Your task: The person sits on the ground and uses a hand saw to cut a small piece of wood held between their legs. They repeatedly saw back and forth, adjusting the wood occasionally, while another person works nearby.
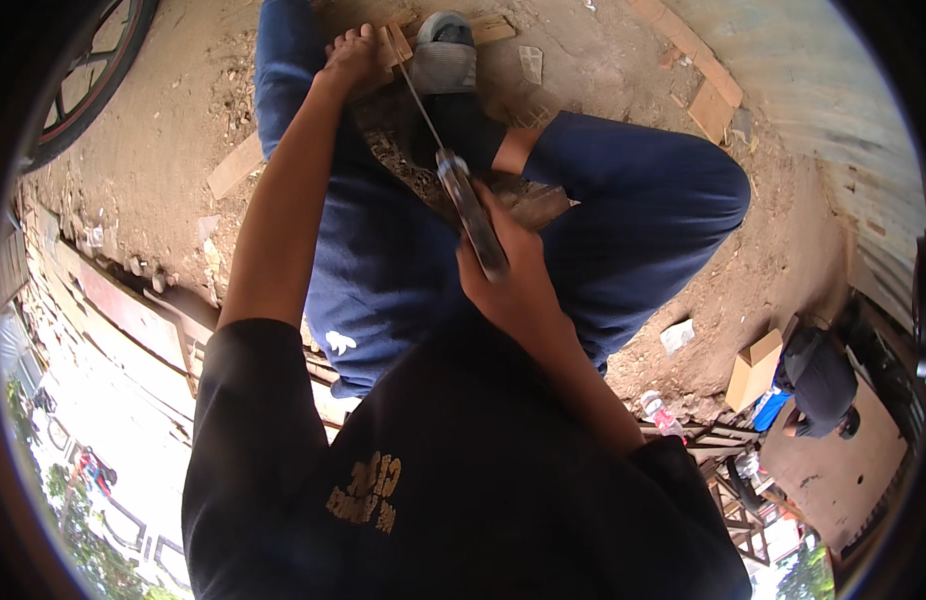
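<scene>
My right hand (511, 262) is closed around the dark handle of a saw (469, 212) in front of my body. The thin blade runs forward and slightly left from the handle, and its far end meets a small piece of wood (395, 46). Beside that wood my left hand (353, 58) presses down with its fingers bent around it; part of the grip is hidden. My foot in a grey slide sandal (447, 66) rests just right of the blade, near a wood strip (493, 28) lying behind it.
Wood offcuts (237, 165) and a plank (715, 108) lie on the dirt ground. At upper left stands a wheel (103, 70); corrugated metal sheeting (833, 70) rises at right. A cardboard box (755, 368) and another person (821, 380), bent over a board (843, 465), are at lower right.
</scene>
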A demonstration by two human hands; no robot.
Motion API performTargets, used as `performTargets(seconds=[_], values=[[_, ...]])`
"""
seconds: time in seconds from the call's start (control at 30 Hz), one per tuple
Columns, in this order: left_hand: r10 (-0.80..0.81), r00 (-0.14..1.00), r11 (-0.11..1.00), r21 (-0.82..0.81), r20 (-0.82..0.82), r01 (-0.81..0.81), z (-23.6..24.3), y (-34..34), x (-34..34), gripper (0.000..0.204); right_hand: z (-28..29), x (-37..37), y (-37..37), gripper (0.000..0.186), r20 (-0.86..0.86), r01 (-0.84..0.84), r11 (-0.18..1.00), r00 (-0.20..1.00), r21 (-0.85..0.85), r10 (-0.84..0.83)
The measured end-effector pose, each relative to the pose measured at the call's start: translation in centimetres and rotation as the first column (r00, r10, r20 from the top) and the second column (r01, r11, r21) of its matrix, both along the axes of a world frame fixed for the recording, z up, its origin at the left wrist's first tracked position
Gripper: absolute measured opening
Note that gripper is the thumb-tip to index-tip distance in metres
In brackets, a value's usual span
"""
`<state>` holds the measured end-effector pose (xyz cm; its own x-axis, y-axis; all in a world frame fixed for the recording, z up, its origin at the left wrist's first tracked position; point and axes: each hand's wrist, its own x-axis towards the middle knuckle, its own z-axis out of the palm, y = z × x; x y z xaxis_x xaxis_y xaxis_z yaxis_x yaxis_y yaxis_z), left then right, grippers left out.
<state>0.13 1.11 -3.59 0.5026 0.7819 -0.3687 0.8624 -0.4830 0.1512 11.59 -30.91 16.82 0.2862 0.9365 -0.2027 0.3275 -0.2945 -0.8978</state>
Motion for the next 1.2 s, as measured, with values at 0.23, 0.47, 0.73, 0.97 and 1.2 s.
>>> performTargets(seconds=[0.23,0.47,0.73,0.97,1.2], values=[[0.017,0.999,1.000,0.009,-0.030,-0.017,0.7,-0.5,0.5,0.089,2.0,0.5,-2.6,0.059,-0.006,0.009,0.999,1.000,-0.045,-0.009],[0.023,0.998,1.000,-0.016,-0.063,-0.024,0.0,-0.4,0.1,0.093,-2.1,0.1,3.9,0.052,0.008,0.003,0.996,1.000,-0.089,-0.002],[-0.015,0.997,0.999,-0.034,-0.080,0.013,1.3,-0.5,0.3,0.093,1.0,1.0,-2.7,0.058,-0.048,0.030,1.000,0.998,-0.003,-0.030],[-0.010,1.000,1.000,-0.001,-0.011,0.010,1.1,-1.1,0.0,0.085,-2.4,1.4,1.5,0.054,0.001,-0.006,0.996,1.000,0.084,0.006],[-0.019,0.999,1.000,-0.014,-0.045,0.019,1.3,-0.7,0.4,0.082,-2.3,0.6,3.5,0.053,-0.006,0.014,0.999,1.000,-0.035,-0.014]])
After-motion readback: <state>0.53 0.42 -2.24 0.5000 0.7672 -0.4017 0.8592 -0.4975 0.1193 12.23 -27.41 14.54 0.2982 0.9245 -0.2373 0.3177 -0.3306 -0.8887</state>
